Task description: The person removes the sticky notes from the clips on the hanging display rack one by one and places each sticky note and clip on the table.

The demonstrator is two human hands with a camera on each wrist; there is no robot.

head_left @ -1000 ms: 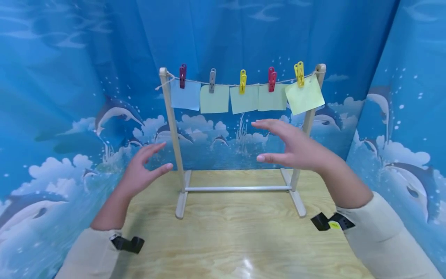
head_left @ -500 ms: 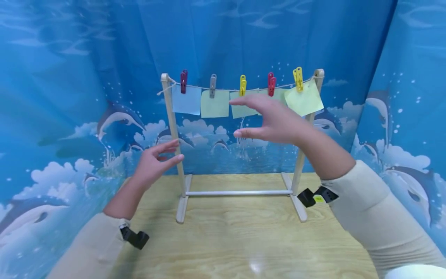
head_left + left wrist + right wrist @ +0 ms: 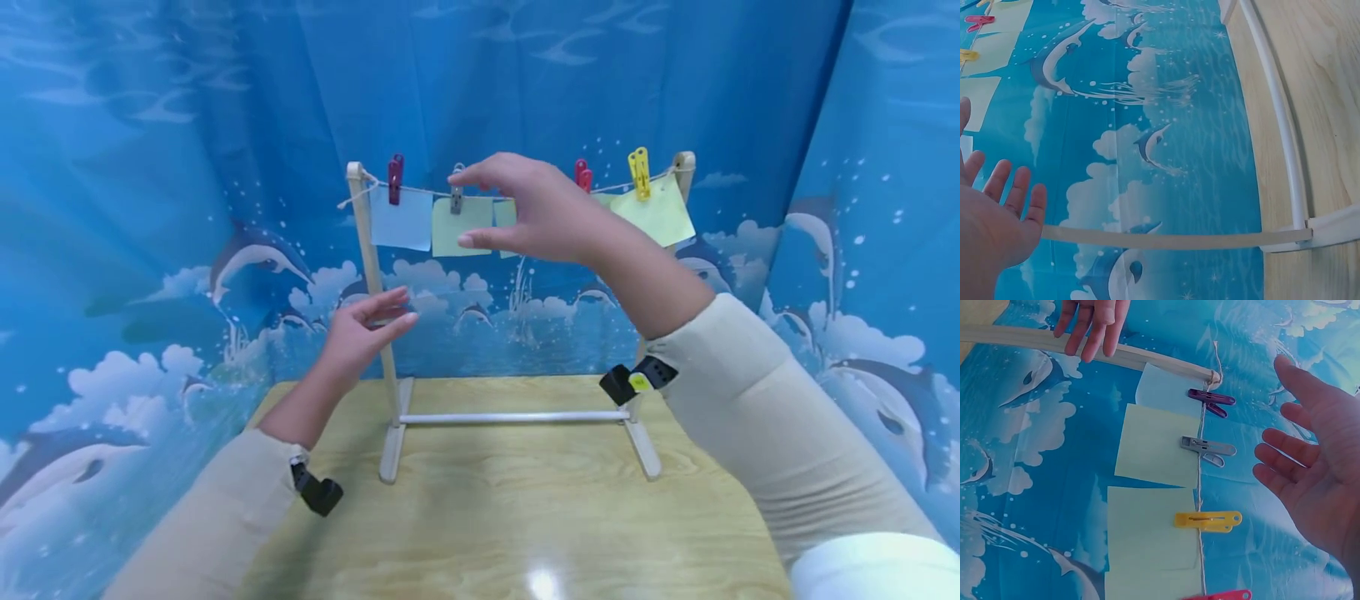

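Observation:
A string [image 3: 1200, 482] runs across a wooden stand, and paper squares hang from it by clothespins. The pins are dark purple [image 3: 395, 179], grey [image 3: 1207, 447], yellow [image 3: 1209, 521], red [image 3: 583, 175] and, at the right end, yellow [image 3: 640, 173]. One paper is light blue [image 3: 401, 218]; the others are pale green [image 3: 453, 236] or yellowish [image 3: 660, 210]. My right hand [image 3: 532, 204] hovers in front of the line, fingers apart from thumb, fingertips overlapping the grey pin in the head view. Lower, my left hand [image 3: 363, 329] is near the left post [image 3: 369, 242], fingers extended. Both hold nothing.
The stand's feet [image 3: 642, 450] and white crossbar [image 3: 513, 417] rest on a wood-grain table [image 3: 480, 517]. Behind and beside it hangs a blue curtain [image 3: 562, 92] printed with dolphins. A white rounded object [image 3: 873, 571] shows at the lower right edge.
My right hand has moved up and left across the line, from near the right post toward the grey clothespin. The left hand has shifted right and slightly up, beside the left post.

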